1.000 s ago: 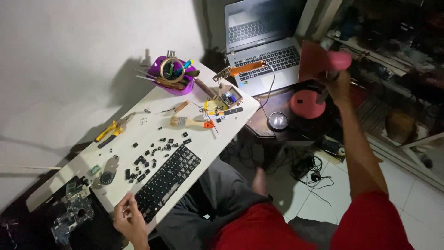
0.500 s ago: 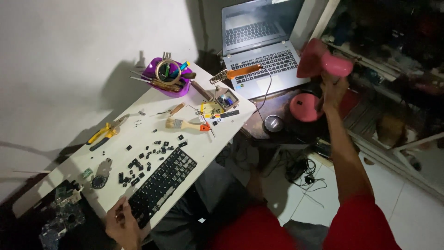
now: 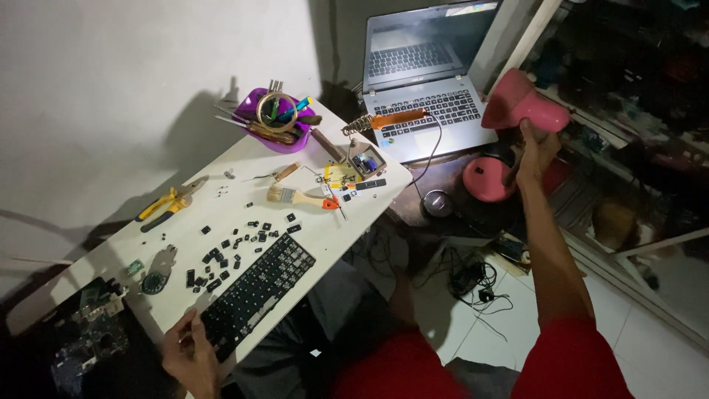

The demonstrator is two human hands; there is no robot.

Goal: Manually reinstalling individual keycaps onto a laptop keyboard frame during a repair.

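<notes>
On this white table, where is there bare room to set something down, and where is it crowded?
The white table is bare between the purple tool cup and the yellow pliers, and along the near edge right of the black keyboard. Loose keycaps crowd the middle; the paintbrush and small parts fill the laptop-side corner.

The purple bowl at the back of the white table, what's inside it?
The purple bowl holds a tape roll, pens and upright thin tools. Whatever lies at its bottom is covered.
</notes>
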